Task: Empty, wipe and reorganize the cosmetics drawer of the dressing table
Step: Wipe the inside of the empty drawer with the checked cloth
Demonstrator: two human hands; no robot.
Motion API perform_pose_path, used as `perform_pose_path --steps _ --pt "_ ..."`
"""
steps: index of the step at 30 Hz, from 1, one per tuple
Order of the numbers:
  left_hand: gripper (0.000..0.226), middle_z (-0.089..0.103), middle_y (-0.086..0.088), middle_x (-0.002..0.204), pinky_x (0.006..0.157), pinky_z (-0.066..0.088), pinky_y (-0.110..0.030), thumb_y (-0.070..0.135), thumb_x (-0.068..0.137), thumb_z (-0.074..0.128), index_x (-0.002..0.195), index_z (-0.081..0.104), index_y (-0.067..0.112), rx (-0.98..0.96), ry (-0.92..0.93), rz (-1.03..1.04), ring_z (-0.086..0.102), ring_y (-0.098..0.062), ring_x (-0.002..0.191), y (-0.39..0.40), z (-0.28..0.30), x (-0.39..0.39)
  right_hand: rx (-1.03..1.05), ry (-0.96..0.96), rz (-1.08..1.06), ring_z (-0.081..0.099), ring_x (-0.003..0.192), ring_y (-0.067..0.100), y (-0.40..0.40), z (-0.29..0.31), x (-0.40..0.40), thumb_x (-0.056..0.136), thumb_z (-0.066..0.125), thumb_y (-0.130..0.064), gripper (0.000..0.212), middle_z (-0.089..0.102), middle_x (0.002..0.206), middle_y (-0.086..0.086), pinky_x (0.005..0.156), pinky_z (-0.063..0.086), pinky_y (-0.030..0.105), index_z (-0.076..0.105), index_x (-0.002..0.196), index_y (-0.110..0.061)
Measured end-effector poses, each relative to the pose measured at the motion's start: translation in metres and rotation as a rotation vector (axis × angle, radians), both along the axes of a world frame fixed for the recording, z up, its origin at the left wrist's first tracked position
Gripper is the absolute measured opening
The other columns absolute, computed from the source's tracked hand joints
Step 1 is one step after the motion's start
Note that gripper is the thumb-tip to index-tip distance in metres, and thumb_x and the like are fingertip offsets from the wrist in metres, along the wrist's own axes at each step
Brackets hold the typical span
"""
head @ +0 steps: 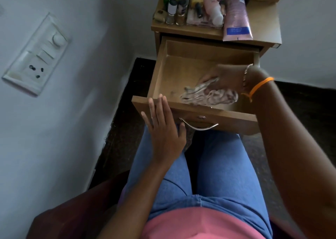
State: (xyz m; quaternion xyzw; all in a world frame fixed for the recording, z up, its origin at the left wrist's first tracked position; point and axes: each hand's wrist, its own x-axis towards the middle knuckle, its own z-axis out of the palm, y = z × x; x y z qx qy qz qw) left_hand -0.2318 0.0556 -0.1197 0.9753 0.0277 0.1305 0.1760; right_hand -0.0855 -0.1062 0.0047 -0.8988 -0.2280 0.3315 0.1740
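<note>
Nearest, at lower centre of the frame, the left hand (164, 129) lies flat and spread, holding nothing, its fingertips on the front edge of the open drawer (183, 105) by the handle (199, 127). Beyond it, centre right, the right hand (224, 78) presses a crumpled patterned cloth (209, 97) onto the drawer floor at its near right; the unwiped floor lies left and further back, so the right hand is far better placed. The grip is blurred, and the cosmetics (203, 6) on the tabletop at upper centre are cut off by the frame edge.
</note>
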Motion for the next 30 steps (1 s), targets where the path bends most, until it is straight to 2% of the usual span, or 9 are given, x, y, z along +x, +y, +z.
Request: perform_pose_path --steps 2,6,11,14,18,21,23,27,30 --pt "0.069 0.03 -0.009 0.152 0.115 -0.008 -0.052 0.034 0.088 0.047 0.147 0.027 0.005 -0.053 -0.035 -0.044 0.011 -0.028 0.146 -0.003 0.012 0.005 -0.16 -0.015 -0.099 0.054 0.086 0.018 -0.028 -0.001 -0.001 0.092 0.053 -0.013 0.028 0.062 0.104 0.009 0.067 0.042 0.022 0.06 0.118 -0.011" --pt "0.045 0.059 0.001 0.129 0.114 -0.013 -0.047 0.033 0.091 0.04 0.128 0.057 0.012 -0.06 -0.081 -0.133 0.035 -0.023 0.138 -0.013 0.031 0.035 -0.314 0.155 -0.208 0.051 0.086 0.023 -0.049 -0.025 -0.023 0.09 0.049 -0.003 0.02 0.061 0.095 0.007 0.061 0.038 0.026 0.062 0.096 -0.016" --pt "0.044 0.063 -0.003 0.125 0.116 -0.003 -0.048 0.034 0.095 0.036 0.124 0.06 0.01 0.033 0.02 -0.165 0.037 -0.026 0.137 -0.028 0.032 0.058 -0.056 -0.013 -0.192 0.06 0.092 0.02 -0.017 -0.036 -0.029 0.087 0.057 -0.026 0.018 0.066 0.101 0.001 0.085 0.05 0.035 0.064 0.103 -0.025" --pt "0.046 0.065 -0.005 0.121 0.115 0.011 -0.05 0.035 0.096 0.033 0.119 0.063 0.01 0.052 0.027 -0.162 0.043 -0.028 0.132 -0.028 0.029 0.056 0.009 0.011 -0.257 0.06 0.092 0.02 -0.022 -0.037 -0.037 0.087 0.059 -0.025 0.019 0.065 0.099 0.001 0.082 0.048 0.033 0.065 0.104 -0.023" --pt "0.049 0.066 -0.005 0.119 0.115 0.016 -0.049 0.037 0.094 0.028 0.117 0.064 0.011 0.043 0.03 -0.153 0.047 -0.028 0.13 -0.028 0.029 0.056 -0.246 0.043 -0.136 0.062 0.091 0.026 -0.052 -0.025 -0.035 0.088 0.055 -0.012 0.018 0.068 0.099 0.008 0.067 0.043 0.027 0.066 0.102 -0.014" --pt "0.049 0.066 -0.003 0.119 0.114 0.017 -0.047 0.037 0.094 0.027 0.115 0.064 0.013 0.022 0.045 -0.164 0.05 -0.026 0.126 -0.029 0.03 0.055 -0.468 0.156 -0.118 0.057 0.112 0.033 -0.062 -0.017 -0.019 0.084 0.057 0.002 0.036 0.06 0.122 0.015 0.071 0.042 0.027 0.06 0.118 -0.01" --pt "0.043 0.064 -0.001 0.121 0.114 0.018 -0.046 0.037 0.093 0.034 0.116 0.064 0.016 -0.016 0.065 -0.138 0.05 -0.023 0.123 -0.029 0.033 0.056 -0.51 0.102 -0.171 0.056 0.107 0.031 -0.059 -0.014 -0.007 0.086 0.059 -0.004 0.041 0.057 0.123 0.017 0.072 0.042 0.028 0.054 0.127 -0.009" --pt "0.037 0.061 -0.001 0.121 0.11 0.028 -0.046 0.033 0.087 0.045 0.114 0.064 0.018 -0.098 0.022 0.035 0.051 -0.023 0.116 -0.012 0.046 0.075 -0.1 -0.269 -0.589 0.057 0.107 0.031 -0.044 -0.037 0.024 0.089 0.054 -0.013 0.033 0.061 0.117 0.015 0.086 0.045 0.034 0.058 0.122 -0.014" --pt "0.041 0.053 -0.006 0.131 0.108 0.031 -0.046 0.029 0.088 0.05 0.126 0.055 0.015 -0.099 0.077 0.122 0.044 -0.027 0.124 0.011 0.047 0.097 0.326 -0.233 -1.159 0.056 0.107 0.027 -0.029 -0.059 0.03 0.091 0.05 -0.011 0.03 0.061 0.119 0.015 0.081 0.041 0.029 0.057 0.119 -0.008"
